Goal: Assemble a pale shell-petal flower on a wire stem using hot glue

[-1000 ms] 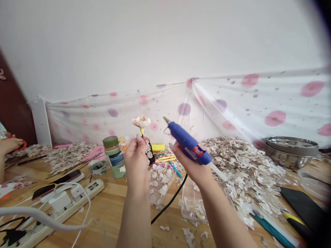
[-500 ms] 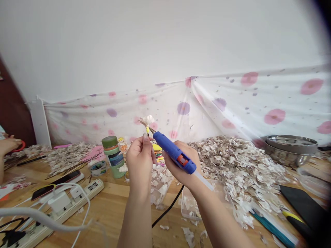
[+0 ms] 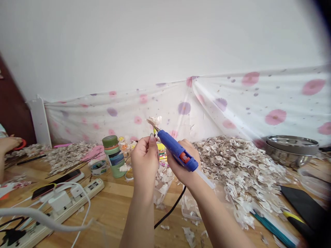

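Note:
My left hand (image 3: 144,161) is raised in front of me, fingers pinched on the short stem of a small pale shell flower (image 3: 154,121) with a yellow base. In my right hand (image 3: 184,165) I grip a blue hot glue gun (image 3: 177,151) with an orange trigger. Its metal nozzle points up and left and touches the flower just under the petals. A clear glue stick juts from the gun's back, and its black cord (image 3: 170,210) runs down across the wooden table (image 3: 113,210).
Heaps of pale shell flakes (image 3: 240,168) cover the table's right and far left. A green bottle (image 3: 113,156), tape roll (image 3: 98,167), power strips (image 3: 74,196) with white cables, a phone (image 3: 42,191) and a steel bowl (image 3: 291,150) stand around. Another person's hand (image 3: 7,144) is at far left.
My right hand brought the glue gun left and down until its nozzle met the flower's base. My left hand shifted slightly right and tilted the flower toward the nozzle.

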Motion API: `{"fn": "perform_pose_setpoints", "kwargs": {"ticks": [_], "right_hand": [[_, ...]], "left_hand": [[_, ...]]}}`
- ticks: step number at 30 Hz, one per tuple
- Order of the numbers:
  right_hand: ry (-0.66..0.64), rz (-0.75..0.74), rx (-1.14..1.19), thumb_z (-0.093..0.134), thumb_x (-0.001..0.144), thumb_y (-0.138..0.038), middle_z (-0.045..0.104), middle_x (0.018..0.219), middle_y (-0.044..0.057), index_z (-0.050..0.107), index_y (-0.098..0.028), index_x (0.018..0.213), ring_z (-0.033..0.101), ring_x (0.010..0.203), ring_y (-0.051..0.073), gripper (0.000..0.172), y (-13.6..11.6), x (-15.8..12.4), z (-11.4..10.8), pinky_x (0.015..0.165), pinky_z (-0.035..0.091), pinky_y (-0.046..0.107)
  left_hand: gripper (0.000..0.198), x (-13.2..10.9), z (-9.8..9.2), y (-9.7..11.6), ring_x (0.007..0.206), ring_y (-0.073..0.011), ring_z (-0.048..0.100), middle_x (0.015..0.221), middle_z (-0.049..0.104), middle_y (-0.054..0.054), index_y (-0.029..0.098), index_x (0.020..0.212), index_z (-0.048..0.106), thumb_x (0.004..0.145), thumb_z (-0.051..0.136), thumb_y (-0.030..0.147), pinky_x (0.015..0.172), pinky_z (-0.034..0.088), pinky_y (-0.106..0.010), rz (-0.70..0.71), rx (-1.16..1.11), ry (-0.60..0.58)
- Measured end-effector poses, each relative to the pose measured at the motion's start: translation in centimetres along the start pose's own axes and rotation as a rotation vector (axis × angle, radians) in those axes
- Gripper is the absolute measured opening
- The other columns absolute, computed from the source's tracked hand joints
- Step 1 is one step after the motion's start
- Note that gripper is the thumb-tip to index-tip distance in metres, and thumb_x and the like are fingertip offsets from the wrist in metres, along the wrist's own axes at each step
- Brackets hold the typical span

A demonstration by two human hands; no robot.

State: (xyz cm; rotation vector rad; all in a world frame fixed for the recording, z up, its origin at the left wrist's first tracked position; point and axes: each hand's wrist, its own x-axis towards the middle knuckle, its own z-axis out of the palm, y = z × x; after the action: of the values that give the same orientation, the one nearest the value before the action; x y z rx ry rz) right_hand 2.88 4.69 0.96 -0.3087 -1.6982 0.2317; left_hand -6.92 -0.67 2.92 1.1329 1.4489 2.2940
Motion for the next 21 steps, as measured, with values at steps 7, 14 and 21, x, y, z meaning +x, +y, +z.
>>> {"fn": "perform_pose_setpoints", "kwargs": {"ticks": [7,14,21], "right_hand": [[-0.023,0.035,-0.030,0.055,0.076,-0.018,0.046,0.056,-0.002,0.033,-0.024,0.060,0.046,0.058,0.015,0.028,-0.13,0.14,-0.20,0.057,0.039,0.028],[0.007,0.060,-0.011,0.055,0.075,-0.019,0.045,0.056,-0.002,0.034,-0.023,0.059,0.046,0.053,0.014,0.027,-0.27,0.03,-0.13,0.055,0.038,0.028],[0.010,0.076,-0.057,0.055,0.073,-0.019,0.044,0.056,-0.003,0.032,-0.024,0.059,0.043,0.051,0.013,0.026,-0.22,0.03,0.04,0.053,0.037,0.027]], "left_hand": [[0.035,-0.07,0.05,-0.14,0.037,-0.0071,0.034,0.047,0.038,0.008,0.018,0.080,0.062,0.083,0.062,0.053,0.035,0.026,-0.018,-0.010,0.008,-0.012],[0.034,-0.11,0.17,-0.26,0.036,-0.0073,0.033,0.045,0.036,0.008,0.018,0.079,0.062,0.082,0.063,0.051,0.034,0.024,-0.019,0.004,0.006,-0.005],[0.033,0.05,0.11,-0.24,0.036,-0.0073,0.034,0.046,0.037,0.008,0.018,0.079,0.062,0.083,0.062,0.050,0.034,0.025,-0.018,0.004,0.016,-0.003]]}}
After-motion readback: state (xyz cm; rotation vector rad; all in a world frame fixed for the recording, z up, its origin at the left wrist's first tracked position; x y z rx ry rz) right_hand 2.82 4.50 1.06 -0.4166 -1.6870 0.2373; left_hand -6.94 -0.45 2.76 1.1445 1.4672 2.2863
